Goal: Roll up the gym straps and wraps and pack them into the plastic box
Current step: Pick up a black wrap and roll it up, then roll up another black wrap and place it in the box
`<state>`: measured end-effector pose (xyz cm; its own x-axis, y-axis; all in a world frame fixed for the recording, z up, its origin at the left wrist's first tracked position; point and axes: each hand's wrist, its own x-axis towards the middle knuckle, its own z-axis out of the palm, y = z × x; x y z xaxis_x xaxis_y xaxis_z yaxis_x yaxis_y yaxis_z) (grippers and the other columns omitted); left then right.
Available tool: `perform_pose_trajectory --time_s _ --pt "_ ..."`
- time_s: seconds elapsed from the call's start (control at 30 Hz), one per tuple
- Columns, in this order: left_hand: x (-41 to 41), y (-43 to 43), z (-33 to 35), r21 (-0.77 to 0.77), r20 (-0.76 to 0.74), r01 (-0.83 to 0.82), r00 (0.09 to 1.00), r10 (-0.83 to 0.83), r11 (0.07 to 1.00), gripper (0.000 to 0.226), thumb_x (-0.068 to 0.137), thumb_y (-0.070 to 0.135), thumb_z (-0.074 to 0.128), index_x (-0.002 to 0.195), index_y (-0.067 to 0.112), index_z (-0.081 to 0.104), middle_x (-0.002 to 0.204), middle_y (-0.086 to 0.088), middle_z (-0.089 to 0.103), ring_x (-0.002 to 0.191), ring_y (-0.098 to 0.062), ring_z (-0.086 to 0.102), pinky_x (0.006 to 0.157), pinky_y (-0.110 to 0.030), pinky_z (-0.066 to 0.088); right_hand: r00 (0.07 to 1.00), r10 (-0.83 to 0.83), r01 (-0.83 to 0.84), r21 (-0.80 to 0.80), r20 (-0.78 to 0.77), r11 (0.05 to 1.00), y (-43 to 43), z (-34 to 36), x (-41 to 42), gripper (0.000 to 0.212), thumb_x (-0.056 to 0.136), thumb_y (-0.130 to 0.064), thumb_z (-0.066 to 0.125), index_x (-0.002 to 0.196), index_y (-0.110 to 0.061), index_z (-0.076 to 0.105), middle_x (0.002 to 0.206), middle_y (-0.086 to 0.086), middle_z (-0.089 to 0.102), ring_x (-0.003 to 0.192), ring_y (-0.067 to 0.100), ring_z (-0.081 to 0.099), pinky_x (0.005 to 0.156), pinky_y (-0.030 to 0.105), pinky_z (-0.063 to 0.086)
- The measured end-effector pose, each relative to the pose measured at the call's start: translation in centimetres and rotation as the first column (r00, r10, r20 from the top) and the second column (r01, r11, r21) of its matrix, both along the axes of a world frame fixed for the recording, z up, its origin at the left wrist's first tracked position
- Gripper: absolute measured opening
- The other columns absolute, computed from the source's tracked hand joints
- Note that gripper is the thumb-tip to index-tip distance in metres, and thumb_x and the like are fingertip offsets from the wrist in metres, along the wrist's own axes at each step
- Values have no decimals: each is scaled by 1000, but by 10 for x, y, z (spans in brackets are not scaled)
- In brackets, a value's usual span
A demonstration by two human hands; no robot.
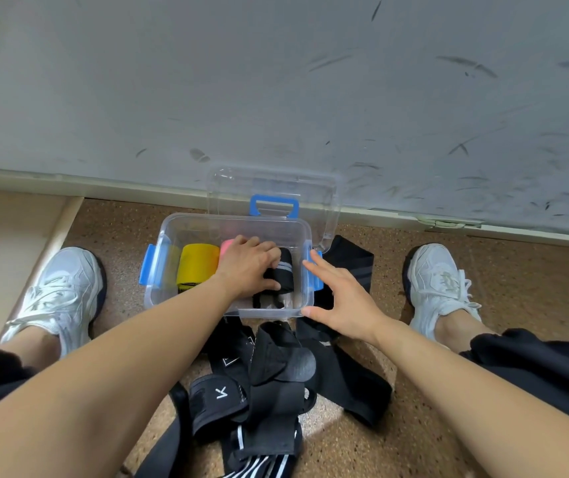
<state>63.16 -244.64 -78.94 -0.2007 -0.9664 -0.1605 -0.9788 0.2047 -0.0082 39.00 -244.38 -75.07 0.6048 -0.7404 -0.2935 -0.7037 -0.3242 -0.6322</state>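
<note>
A matt grey painted wall (276,81) fills the upper half of the view. It is marked all over with dark streaky scuffs (466,63), thickest toward the right. Along its foot runs a pale cream skirting strip (120,189). Far to the right this carries a damaged patch (448,222), perhaps a chip or crack, though it is too small to be sure. Below lies a brown speckled floor (524,281) with a cork-like grain. At the left edge a smooth pale beige panel (3,243) adjoins the floor, bordered by a lighter cream edge strip (63,229) that runs diagonally. The light is even and soft, casting only faint shadows.
</note>
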Motion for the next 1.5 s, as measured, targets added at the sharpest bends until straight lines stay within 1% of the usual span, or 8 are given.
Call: perform_pose_trajectory --time_s 0.47,0.57,0.77,0.93,1.0,1.17,1.33,1.5 --pt "11 16 7 104 -201 -69 975 89 992 54 87 67 58 130 36 66 144 4 58 132 -22 54 108 -48 39 1000 10 -10 4 -14 1000 1 3 -1 87 87 -44 76 158 -41 25 157 -37 3 149 9 21 122 39 28" --pt "8 42 26 7 -398 -116 911 109 993 45 89 58 53 116 27 74 120 1 71 112 -24 63 91 -44 50 999 15 -14 4 -36 1000 1 6 -1 87 88 -44 75 159 -39 24 161 -34 3 151 11 20 123 41 27" --pt "-14 109 54 -316 -376 67 907 -190 946 26 90 45 60 88 22 71 86 4 64 84 -20 59 59 -32 44 991 -71 61 -88 -110 994 22 16 0 78 91 -44 71 157 -27 32 161 -6 35 144 17 39 117 41 38" --pt "-12 141 46 98 -259 262 938 -229 960 58 89 63 53 135 28 59 131 6 59 113 -21 48 93 -37 49 970 -231 228 -36 -72 973 56 22 -10 31 90 -34 74 117 -22 66 106 -4 67 91 14 64 86 34 54" --pt "-10 149 44 146 -181 213 966 -186 966 55 89 61 60 132 27 60 129 6 62 112 -21 46 92 -39 48 972 -221 229 97 -81 969 70 21 -11 22 90 -31 75 109 -21 71 93 -4 70 86 16 66 85 32 54" --pt "12 172 62 320 -191 60 982 3 946 30 89 53 68 104 27 67 94 4 63 106 -19 46 83 -37 47 972 -62 112 218 -226 970 100 10 -13 35 91 -31 73 125 -21 67 115 3 68 106 21 64 95 28 48" --pt "48 194 86 506 46 -178 983 179 844 28 90 51 68 97 24 66 96 2 57 94 -19 50 71 -32 42 928 -13 81 168 -371 983 104 8 -25 48 93 -32 72 138 -22 58 138 5 60 125 24 58 105 34 46" --pt "65 216 85 361 131 -406 913 386 839 32 86 56 66 105 30 67 107 2 69 103 -23 64 74 -32 48 917 -34 83 107 -398 991 99 4 -31 51 92 -34 73 139 -22 57 139 6 60 128 26 57 105 37 46"
